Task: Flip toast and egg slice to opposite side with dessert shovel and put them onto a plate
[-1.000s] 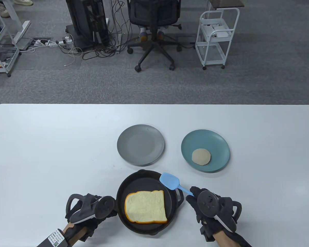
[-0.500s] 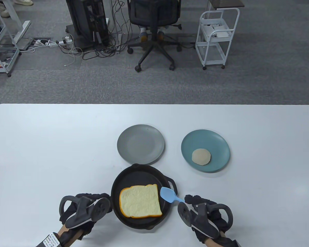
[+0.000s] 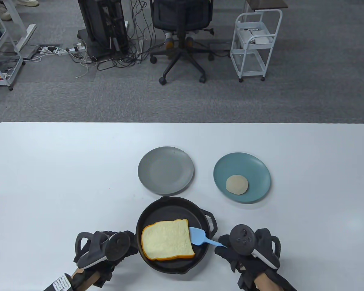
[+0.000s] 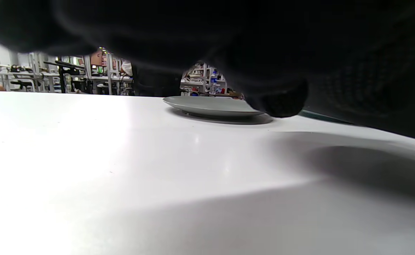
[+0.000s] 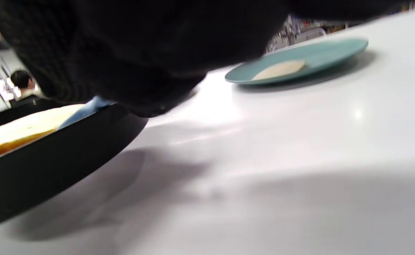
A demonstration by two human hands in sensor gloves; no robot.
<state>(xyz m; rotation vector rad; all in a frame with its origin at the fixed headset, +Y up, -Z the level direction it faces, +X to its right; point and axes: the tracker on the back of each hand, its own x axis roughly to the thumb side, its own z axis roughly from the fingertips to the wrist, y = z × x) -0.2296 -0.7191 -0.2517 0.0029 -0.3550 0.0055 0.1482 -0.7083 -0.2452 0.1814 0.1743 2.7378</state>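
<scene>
A slice of toast [image 3: 166,241] lies in a black pan [image 3: 173,206] near the table's front edge. My right hand [image 3: 227,249] grips the handle of a light blue dessert shovel [image 3: 199,236], whose blade is slid against the toast's right edge, partly under it. My left hand [image 3: 126,246] holds the pan's handle at the pan's left side; the grip itself is hidden under the tracker. A pale round egg slice [image 3: 237,184] lies on the teal plate [image 3: 254,169]. The grey plate [image 3: 165,170] holds nothing. The right wrist view shows the toast [image 5: 19,129], pan [image 5: 62,159] and shovel [image 5: 87,109] close by.
The grey plate [image 4: 211,106] shows across the white table in the left wrist view. Beyond the table's far edge stand an office chair [image 3: 182,33], a white trolley [image 3: 254,45] and computer equipment with cables [image 3: 109,33].
The pan shifted left and then back right with my left hand. The shovel came down from the pan's far right rim and its blade slid against the toast's right edge.
</scene>
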